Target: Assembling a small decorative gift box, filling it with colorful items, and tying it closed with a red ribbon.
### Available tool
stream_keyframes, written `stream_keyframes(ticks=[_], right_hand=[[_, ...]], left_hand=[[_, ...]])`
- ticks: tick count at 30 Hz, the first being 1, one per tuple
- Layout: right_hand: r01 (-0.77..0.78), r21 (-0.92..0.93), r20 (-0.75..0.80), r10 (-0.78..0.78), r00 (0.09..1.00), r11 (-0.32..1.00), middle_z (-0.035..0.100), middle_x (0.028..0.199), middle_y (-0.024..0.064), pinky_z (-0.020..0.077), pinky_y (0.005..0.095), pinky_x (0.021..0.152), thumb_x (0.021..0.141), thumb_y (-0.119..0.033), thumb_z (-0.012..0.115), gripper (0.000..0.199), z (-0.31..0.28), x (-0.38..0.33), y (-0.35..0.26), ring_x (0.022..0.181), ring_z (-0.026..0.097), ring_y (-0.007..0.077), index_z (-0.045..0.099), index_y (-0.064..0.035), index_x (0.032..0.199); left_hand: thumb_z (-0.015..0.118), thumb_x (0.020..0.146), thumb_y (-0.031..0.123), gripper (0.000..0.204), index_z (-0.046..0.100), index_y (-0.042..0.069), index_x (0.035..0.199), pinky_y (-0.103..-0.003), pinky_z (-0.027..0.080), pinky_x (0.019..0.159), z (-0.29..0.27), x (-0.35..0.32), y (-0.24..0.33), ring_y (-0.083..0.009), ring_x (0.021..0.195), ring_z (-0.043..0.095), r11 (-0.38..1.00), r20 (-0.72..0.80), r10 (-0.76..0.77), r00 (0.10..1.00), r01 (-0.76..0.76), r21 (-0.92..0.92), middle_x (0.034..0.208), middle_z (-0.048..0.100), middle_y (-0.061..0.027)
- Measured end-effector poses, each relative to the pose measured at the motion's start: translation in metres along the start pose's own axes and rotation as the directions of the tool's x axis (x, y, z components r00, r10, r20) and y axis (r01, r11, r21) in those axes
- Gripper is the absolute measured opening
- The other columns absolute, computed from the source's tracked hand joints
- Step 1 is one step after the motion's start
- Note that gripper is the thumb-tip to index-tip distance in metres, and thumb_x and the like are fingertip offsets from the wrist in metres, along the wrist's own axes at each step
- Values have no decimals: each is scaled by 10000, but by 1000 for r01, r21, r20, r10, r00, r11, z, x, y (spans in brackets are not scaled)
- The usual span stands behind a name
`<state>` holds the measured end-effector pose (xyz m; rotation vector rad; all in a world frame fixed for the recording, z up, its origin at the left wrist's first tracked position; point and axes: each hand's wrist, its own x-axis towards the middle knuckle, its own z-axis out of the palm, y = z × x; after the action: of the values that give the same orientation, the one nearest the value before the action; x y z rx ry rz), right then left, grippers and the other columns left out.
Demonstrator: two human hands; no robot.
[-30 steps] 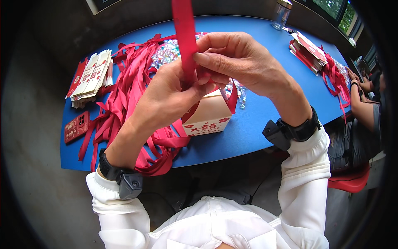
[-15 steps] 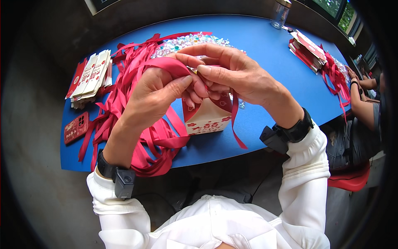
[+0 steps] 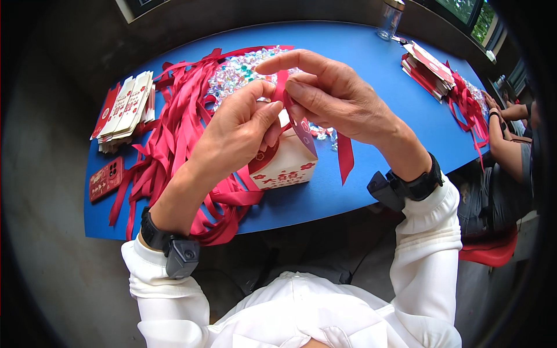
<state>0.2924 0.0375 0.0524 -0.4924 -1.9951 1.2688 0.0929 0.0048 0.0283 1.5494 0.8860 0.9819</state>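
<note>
A cream and red gift box (image 3: 288, 164) with printed flowers stands near the table's front edge. Above its top, a red ribbon (image 3: 281, 87) runs between my two hands. My left hand (image 3: 248, 119) pinches the ribbon between thumb and fingers at the left of the box top. Thumb and fingers of my right hand (image 3: 331, 95) close on it from the right, with the index finger arched over. One ribbon tail hangs down beside the box on the right. My fingers partly hide the box top and where the ribbon passes.
Loose red ribbons (image 3: 185, 116) heap along the left of the blue table (image 3: 371, 98). Shiny wrapped candies (image 3: 238, 72) pile behind the box. Flat folded boxes (image 3: 129, 107) and a red phone (image 3: 107, 179) lie at the left. Another person's hands (image 3: 502, 113) are at the far right, near more ribbons.
My left hand has moved slightly down and left, and my right index finger has lifted. The wide ribbon loop over my left hand is gone; the ribbon now stands upright between my fingers.
</note>
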Motion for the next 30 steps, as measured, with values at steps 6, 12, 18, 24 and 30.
stream_keyframes(ticks=[6, 12, 18, 24, 30], right_hand=[[312, -300, 137, -283, 949, 901, 612, 858, 33, 442, 179, 603, 1051, -164, 488, 331, -2, 17, 7, 687, 532, 35, 533, -52, 1359], [11, -15, 21, -10, 1000, 1000, 632, 898, 39, 464, 164, 560, 1061, -150, 453, 315, -15, 9, -3, 646, 544, 20, 550, -8, 1326], [10, -99, 48, -5, 999, 995, 684, 988, 119, 576, 255, 626, 996, -123, 568, 273, -15, 3, 5, 732, 678, 131, 624, -5, 1236], [-1, -292, -48, -14, 999, 956, 595, 1164, 196, 595, 307, 698, 827, -240, 811, 615, -13, -6, 10, 795, 684, 192, 530, -35, 1334], [76, -482, -199, -194, 961, 873, 509, 1222, 171, 590, 301, 730, 756, -227, 868, 677, 9, -21, 21, 797, 633, 189, 507, -57, 1304]], left_hand=[[524, 1023, 132, 179, 593, 11, 1137, -185, 414, 561, 10, 2, 1, -26, 652, 522, 983, 26, 172, 985, -173, 56, 738, 575, 15], [594, 1011, 288, 320, 639, -3, 1136, -184, 495, 629, -5, -1, -2, -28, 683, 588, 1000, 15, -3, 1000, 4, -10, 808, 649, 15], [625, 992, 272, 320, 630, -11, 1142, -164, 497, 608, 1, 0, 1, -30, 709, 617, 990, 0, 27, 1000, -27, -135, 851, 667, 0], [623, 991, 187, 291, 625, -26, 1189, -253, 536, 789, -8, -3, -5, -92, 861, 651, 981, 19, 130, 991, -126, -145, 1038, 679, -55], [576, 1011, 184, 251, 649, 21, 1187, -294, 559, 751, -22, -10, -23, -150, 786, 679, 914, -58, 276, 960, -280, -293, 845, 705, -73]])
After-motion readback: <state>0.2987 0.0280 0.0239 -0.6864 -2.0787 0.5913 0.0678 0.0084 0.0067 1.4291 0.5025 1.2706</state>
